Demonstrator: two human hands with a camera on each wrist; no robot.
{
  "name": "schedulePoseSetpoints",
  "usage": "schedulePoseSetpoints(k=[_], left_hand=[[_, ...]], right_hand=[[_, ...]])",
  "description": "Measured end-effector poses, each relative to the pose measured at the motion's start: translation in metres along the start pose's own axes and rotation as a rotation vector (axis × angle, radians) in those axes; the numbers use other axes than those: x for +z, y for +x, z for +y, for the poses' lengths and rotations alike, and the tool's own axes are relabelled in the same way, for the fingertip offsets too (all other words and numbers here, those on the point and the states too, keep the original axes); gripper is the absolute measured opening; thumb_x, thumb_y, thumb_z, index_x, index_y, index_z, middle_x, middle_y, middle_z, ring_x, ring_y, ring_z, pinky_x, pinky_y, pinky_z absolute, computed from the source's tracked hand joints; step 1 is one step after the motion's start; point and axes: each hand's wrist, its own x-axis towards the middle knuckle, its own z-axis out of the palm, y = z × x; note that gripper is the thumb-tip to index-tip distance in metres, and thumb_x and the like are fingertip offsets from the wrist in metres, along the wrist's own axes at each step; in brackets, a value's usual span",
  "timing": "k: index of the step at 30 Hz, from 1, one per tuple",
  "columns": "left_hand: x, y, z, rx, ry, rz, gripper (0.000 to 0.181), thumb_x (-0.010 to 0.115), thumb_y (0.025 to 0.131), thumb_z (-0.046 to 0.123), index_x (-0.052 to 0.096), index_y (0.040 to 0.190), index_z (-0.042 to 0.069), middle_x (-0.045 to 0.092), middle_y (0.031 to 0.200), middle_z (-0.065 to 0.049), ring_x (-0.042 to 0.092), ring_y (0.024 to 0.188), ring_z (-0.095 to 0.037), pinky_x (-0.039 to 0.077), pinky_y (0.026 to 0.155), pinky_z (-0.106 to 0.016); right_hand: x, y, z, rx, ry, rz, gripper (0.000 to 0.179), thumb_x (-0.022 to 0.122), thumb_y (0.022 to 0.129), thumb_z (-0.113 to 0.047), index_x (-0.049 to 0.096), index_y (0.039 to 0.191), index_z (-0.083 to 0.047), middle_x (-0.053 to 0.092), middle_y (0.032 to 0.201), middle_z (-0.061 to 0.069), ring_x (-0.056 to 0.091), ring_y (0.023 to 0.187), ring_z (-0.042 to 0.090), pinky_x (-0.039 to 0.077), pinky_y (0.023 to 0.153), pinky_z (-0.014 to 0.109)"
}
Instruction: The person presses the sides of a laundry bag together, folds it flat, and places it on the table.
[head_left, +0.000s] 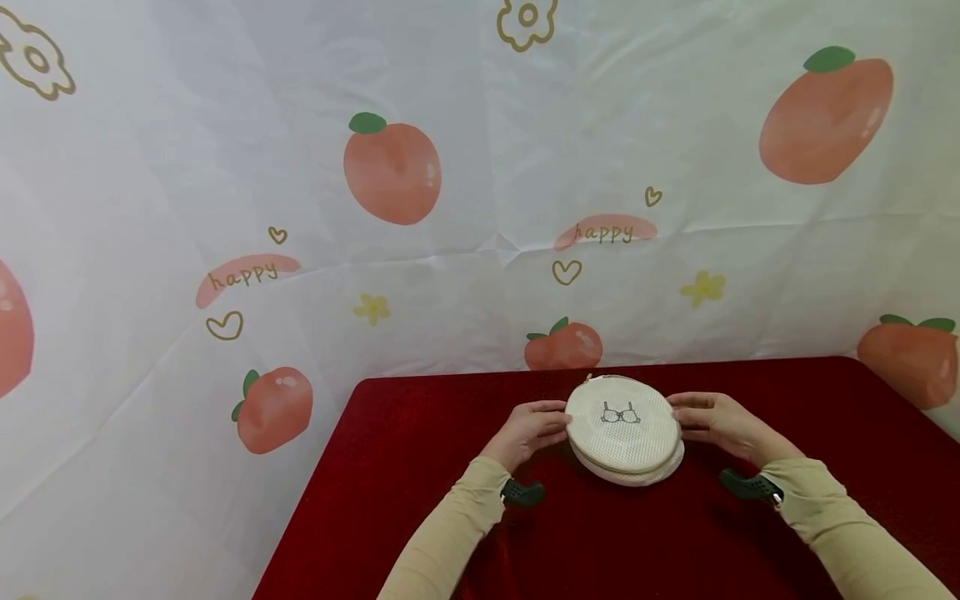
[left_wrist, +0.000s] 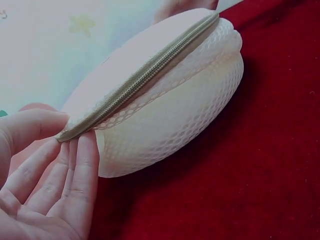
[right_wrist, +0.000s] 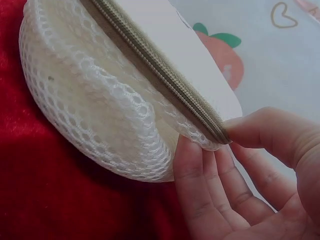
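Note:
A round cream mesh laundry bag with a small bra drawing on its top sits on the red cloth. My left hand pinches its left rim between thumb and fingers. On the opposite side, my right hand pinches the rim the same way. Along the edge runs a tan zipper, closed where it shows in the left wrist view. Below the zipper the mesh side is folded and sagging, seen in the right wrist view. The bag's contents are hidden.
A red velvet cloth covers the table. Behind its far edge hangs a white backdrop printed with peaches, hearts and flowers. Dark straps sit at both wrists over beige sleeves.

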Motion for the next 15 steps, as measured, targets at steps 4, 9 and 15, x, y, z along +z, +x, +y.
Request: schedulePoseSetpoints(k=[4,9,15], left_hand=[[0.001,0.000,0.000,-0.011,0.005,0.002,0.034,0.072,0.085,0.002,0.065,0.118,0.000,0.067,0.103,-0.013,0.067,0.088,-0.020,0.055,0.080,-0.035],[0.002,0.002,-0.001,-0.017,0.016,-0.008,0.032,0.072,0.085,0.002,0.065,0.116,-0.001,0.067,0.102,-0.013,0.068,0.089,-0.022,0.055,0.080,-0.034],[0.003,0.003,-0.004,-0.015,0.040,0.004,0.029,0.072,0.084,0.002,0.067,0.112,-0.002,0.066,0.101,-0.013,0.068,0.088,-0.023,0.056,0.079,-0.034]], right_hand=[[-0.001,0.001,0.003,0.017,-0.009,0.007,0.036,0.058,0.096,-0.006,0.051,0.128,0.009,0.064,0.105,0.000,0.064,0.094,0.014,0.054,0.083,0.036],[-0.002,0.003,0.007,0.058,-0.002,0.030,0.040,0.059,0.096,-0.007,0.048,0.130,0.011,0.064,0.105,0.000,0.064,0.093,0.014,0.054,0.083,0.036],[-0.004,0.003,0.012,0.082,0.034,0.020,0.027,0.058,0.096,-0.006,0.056,0.122,0.000,0.063,0.104,0.000,0.064,0.093,0.015,0.053,0.084,0.037]])
